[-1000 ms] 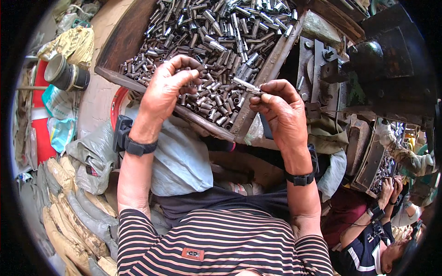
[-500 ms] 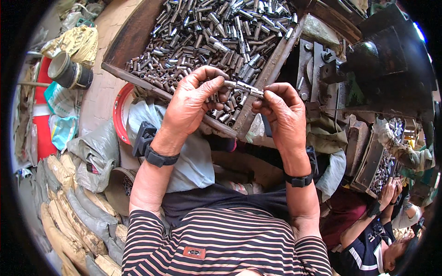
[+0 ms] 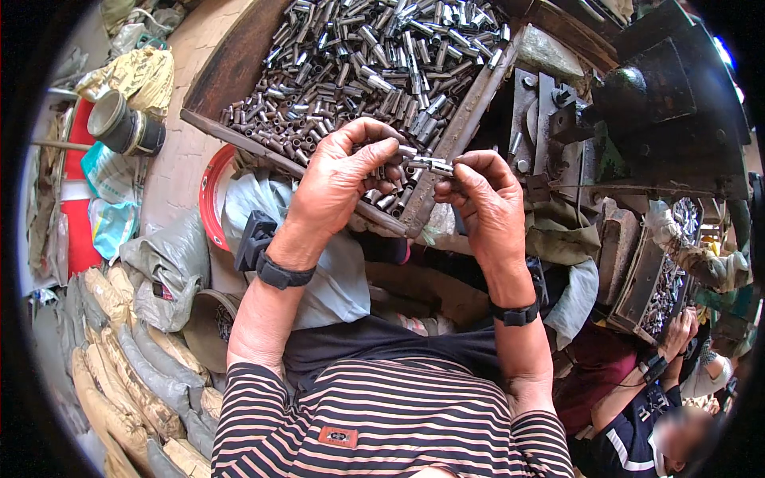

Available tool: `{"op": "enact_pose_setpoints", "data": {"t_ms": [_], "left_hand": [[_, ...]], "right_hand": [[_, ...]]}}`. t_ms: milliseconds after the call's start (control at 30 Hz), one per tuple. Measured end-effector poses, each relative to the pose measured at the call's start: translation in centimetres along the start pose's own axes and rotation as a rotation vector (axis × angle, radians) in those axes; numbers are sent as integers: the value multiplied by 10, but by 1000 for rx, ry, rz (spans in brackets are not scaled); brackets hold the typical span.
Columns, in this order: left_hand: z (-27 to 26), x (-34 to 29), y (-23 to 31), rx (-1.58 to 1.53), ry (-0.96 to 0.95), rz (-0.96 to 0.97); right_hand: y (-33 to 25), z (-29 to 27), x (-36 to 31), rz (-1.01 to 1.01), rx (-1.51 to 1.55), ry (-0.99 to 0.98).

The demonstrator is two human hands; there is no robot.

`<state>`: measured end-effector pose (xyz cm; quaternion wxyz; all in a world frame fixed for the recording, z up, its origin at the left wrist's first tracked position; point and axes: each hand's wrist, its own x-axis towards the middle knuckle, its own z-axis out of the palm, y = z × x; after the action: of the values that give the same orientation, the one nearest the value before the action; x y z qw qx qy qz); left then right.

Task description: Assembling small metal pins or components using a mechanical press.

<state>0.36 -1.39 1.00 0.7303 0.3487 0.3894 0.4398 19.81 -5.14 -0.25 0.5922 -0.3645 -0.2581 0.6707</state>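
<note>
Over the near corner of a large bin [image 3: 460, 131], my left hand [image 3: 331, 187] pinches a small metal tube [image 3: 407, 150] between thumb and fingers. Facing it, my right hand [image 3: 492, 209] grips a slim, shiny metal sleeve [image 3: 433, 165] by its right end. These two small parts meet or overlap between my fingertips; whether one sits inside the other I cannot tell. Beneath my hands the bin holds a heap of loose metal tubes [image 3: 374, 88], some bright, some dark. My curled lower fingers partly hide what else each hand may hold.
A dark, greasy machine [image 3: 645, 119] stands at the right. Filled sacks [image 3: 119, 382] lie at the lower left, near a grey bag [image 3: 167, 275] and a red round rim [image 3: 213, 195]. At the lower right a co-worker's hands [image 3: 679, 331] are beside another parts tray [image 3: 637, 295].
My hands have drawn slightly closer together. The parts between them lined up nearly end to end before; now they look offset and overlapping. The whole view has shifted a little.
</note>
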Motion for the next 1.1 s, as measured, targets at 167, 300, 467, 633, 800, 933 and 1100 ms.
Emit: {"op": "enact_pose_setpoints", "data": {"t_ms": [167, 300, 467, 633, 800, 933, 1100], "left_hand": [[0, 0, -2, 8, -3, 11], [-3, -1, 0, -50, 19, 4], [-8, 1, -4, -95, 27, -17], [-9, 1, -7, -136, -14, -12], [-8, 1, -9, -143, -8, -13], [-5, 2, -7, -139, 5, -24], [-3, 2, -6, -85, -10, -60]], "right_hand": [[4, 1, 0, 5, 16, -4], [7, -2, 4, -6, 69, -1], [10, -1, 5, -15, 117, 1], [14, -1, 4, -5, 188, 3], [16, 0, 3, -3, 238, 8], [19, -3, 5, 5, 273, -7], [18, 0, 3, -6, 192, -23]]}}
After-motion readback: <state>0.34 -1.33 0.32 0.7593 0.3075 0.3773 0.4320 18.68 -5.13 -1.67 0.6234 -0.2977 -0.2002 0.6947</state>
